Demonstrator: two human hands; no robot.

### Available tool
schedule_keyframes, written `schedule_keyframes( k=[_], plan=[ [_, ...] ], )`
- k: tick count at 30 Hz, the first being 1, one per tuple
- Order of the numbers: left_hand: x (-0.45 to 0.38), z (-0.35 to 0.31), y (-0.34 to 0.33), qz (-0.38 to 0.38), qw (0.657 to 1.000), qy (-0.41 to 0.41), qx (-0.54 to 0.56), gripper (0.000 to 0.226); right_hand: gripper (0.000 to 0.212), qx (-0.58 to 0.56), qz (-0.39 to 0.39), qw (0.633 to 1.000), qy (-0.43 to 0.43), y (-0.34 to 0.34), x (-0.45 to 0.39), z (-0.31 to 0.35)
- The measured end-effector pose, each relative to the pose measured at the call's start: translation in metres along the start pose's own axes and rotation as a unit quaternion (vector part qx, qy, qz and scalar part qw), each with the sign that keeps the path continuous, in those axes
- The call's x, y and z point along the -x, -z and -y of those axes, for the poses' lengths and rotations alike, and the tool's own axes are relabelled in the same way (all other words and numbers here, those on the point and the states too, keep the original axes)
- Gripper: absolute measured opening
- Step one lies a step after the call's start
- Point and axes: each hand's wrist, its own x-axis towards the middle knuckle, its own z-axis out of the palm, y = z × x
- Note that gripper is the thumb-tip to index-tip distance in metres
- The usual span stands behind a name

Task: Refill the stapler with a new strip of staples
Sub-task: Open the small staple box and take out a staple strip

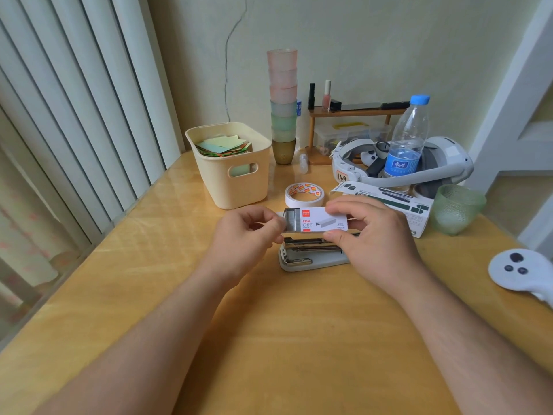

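Left hand (245, 235) pinches at the open end of the staple box (317, 220), fingers curled narrow there. Right hand (368, 235) grips the box's other end, held just above the open stapler (308, 256) on the table (284, 339).

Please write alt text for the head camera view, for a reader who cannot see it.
Two bare hands hold a small white staple box above an opened stapler on a wooden table: the right hand grips the box, the left hand pinches its open end. A tape roll lies behind.
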Motion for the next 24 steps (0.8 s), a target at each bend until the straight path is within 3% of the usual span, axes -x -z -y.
schedule_keyframes(
  k=[14, 19, 24],
  plan=[
    [0.006, -0.006, -0.01, -0.117, 0.956, -0.071, -0.261, 0.012, 0.037, 0.053, -0.027, 0.996, 0.068, -0.012, 0.001, -0.001],
    [0.004, -0.007, -0.008, -0.122, 0.974, -0.021, -0.19, 0.011, 0.036, 0.057, -0.02, 0.996, 0.064, -0.011, 0.002, 0.0],
    [0.0, -0.005, -0.007, -0.088, 0.995, 0.039, 0.011, 0.013, 0.035, 0.032, -0.018, 0.999, 0.021, -0.01, 0.001, 0.0]
  ],
)
